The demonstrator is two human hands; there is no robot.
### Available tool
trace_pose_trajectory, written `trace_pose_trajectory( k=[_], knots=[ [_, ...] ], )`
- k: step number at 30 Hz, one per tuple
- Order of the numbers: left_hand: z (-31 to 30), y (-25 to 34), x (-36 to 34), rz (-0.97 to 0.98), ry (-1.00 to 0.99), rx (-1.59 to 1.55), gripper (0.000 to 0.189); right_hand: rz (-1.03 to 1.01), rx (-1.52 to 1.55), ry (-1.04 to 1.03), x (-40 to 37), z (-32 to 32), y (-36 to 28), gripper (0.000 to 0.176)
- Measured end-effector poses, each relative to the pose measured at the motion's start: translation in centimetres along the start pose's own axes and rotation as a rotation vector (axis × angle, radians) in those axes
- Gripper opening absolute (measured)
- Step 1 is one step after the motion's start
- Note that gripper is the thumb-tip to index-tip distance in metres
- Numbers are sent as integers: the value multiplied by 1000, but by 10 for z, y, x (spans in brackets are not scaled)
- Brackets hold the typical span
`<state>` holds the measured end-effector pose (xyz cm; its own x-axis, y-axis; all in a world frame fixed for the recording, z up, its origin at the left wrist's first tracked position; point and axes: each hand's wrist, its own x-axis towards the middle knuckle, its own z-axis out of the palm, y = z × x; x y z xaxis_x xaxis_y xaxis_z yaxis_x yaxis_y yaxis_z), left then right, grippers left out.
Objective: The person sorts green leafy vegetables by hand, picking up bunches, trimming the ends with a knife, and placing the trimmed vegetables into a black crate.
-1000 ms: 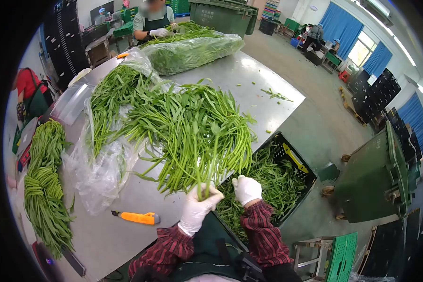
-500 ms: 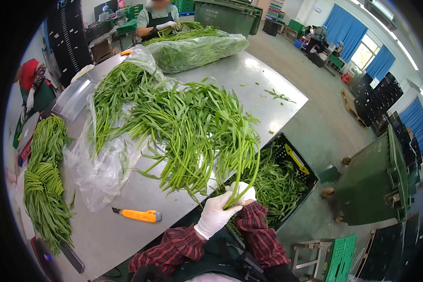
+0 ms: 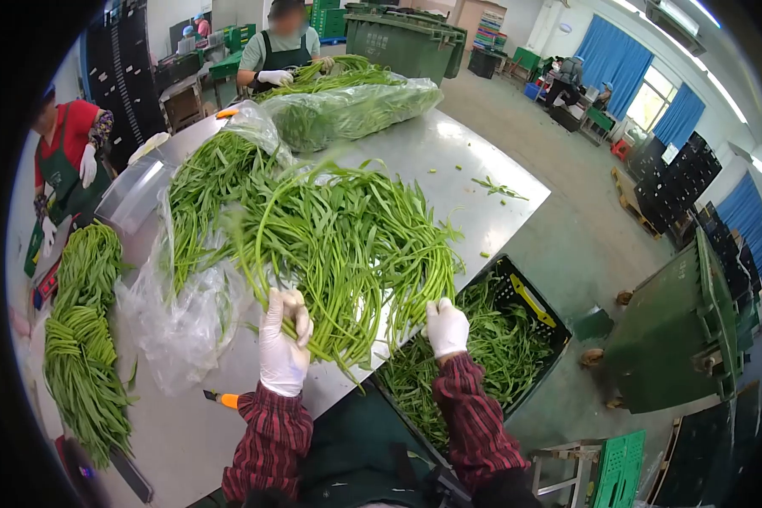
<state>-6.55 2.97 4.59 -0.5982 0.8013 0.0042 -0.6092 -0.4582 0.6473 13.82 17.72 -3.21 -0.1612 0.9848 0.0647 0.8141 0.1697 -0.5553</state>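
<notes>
A loose heap of water spinach (image 3: pixel 356 229), long green stems with narrow leaves, spreads over the metal table (image 3: pixel 474 220). At its near left edge, my white-gloved left hand (image 3: pixel 284 343) is closed with curled fingers around a few stems, which rise blurred toward the heap. My right hand (image 3: pixel 447 328), also gloved, is closed at the heap's near right edge against stem ends; its fingertips are partly hidden. An orange utility knife (image 3: pixel 229 400) lies by my left sleeve, which covers its handle. Below my right hand, a black crate (image 3: pixel 559 334) holds loose greens.
Bundled greens (image 3: pixel 80 339) lie along the table's left side, beside a crumpled clear plastic bag (image 3: pixel 173 330). A filled plastic bag (image 3: pixel 356 110) lies at the far end, where a co-worker (image 3: pixel 288 51) handles greens. Another person (image 3: pixel 68 152) stands left. A green wheeled bin (image 3: pixel 669 330) stands right.
My hands were together holding a few long stems near the table's front edge; now they are apart, the left further left, the right near the heap. My left sleeve now covers the knife's handle.
</notes>
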Motion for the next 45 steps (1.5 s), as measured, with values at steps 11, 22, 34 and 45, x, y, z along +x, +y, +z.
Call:
trace_pose_trajectory(
  k=[11,22,34,45],
  knots=[
    [-28,-30,-32,-194,-1,-7,31,62,492,-110,63,-37,-45,20],
    [-30,-40,-42,-216,51,204,22,-225,537,-119,-28,-7,-18,18],
    [1,-62,-56,-401,62,284,13,-321,648,-376,-116,-9,-41,14],
    [0,-70,-68,-338,-40,366,8,-9,843,-38,-116,17,-27,20]
  ],
)
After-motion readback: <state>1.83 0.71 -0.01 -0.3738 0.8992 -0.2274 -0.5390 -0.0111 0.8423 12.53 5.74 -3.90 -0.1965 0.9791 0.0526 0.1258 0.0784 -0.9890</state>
